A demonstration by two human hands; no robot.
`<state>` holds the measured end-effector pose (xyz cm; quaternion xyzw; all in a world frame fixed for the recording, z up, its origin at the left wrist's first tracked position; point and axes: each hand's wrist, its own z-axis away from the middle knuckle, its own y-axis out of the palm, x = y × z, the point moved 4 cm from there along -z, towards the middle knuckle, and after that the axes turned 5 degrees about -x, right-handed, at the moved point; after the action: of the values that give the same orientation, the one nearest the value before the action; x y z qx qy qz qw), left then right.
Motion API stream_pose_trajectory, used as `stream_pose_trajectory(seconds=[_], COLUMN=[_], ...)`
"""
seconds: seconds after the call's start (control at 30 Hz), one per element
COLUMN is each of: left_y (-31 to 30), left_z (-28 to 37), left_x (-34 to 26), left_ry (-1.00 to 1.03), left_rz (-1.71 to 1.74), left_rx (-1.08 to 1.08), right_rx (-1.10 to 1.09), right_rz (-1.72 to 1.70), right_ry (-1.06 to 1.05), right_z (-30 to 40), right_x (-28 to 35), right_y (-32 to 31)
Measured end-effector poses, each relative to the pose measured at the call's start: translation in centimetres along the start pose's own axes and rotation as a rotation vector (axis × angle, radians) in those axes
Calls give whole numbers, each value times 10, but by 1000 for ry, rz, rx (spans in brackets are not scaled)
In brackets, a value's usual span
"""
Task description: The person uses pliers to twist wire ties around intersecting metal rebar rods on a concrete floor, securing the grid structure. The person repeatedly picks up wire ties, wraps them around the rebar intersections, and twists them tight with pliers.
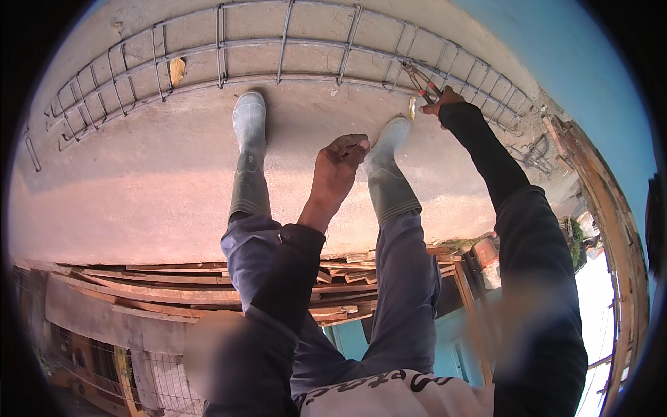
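Note:
A long steel rebar cage (pixel 284 39) of lengthwise bars and stirrups lies across the concrete floor in front of me. My right hand (pixel 447 104) grips the handles of end-cutting pincers (pixel 419 81) with red marks on the handles. The pincers' jaws are at a crossing of a bar and a stirrup, right of the middle; whether they bite on wire is too small to tell. My left hand (pixel 338 169) hangs apart from the cage, between my boots, thumb and fingers drawn together. No object shows between its fingers.
My rubber boots (pixel 249 122) stand at the cage's near side. A dry leaf (pixel 177 71) and a yellow wrapper (pixel 412 108) lie by it. Tangled wire (pixel 536 156) and wooden boards (pixel 599 182) are at the right, near a blue wall (pixel 599 78). Stacked planks (pixel 156 289) lie behind me.

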<state>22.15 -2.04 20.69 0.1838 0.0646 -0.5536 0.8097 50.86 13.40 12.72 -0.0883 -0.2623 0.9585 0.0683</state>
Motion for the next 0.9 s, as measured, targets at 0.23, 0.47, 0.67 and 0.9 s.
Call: stream_pose_trajectory(seconds=[0.23,0.47,0.67,0.9], left_y=[7,4,-41,-43], left_z=[0,-4,-12,-17], left_x=[3,7,-21,-15], left_ry=[10,7,591,232], left_rz=[24,33,-511,-34], left_rx=[21,14,-540,-141], right_rx=[-476,689,950,925], right_rz=[751,-1579,-1607,-1681], right_ry=[-642,244,142,15], right_z=[-24,26,131,200], right_x=[-9,6,61,97], right_y=[-31,33,73,65])
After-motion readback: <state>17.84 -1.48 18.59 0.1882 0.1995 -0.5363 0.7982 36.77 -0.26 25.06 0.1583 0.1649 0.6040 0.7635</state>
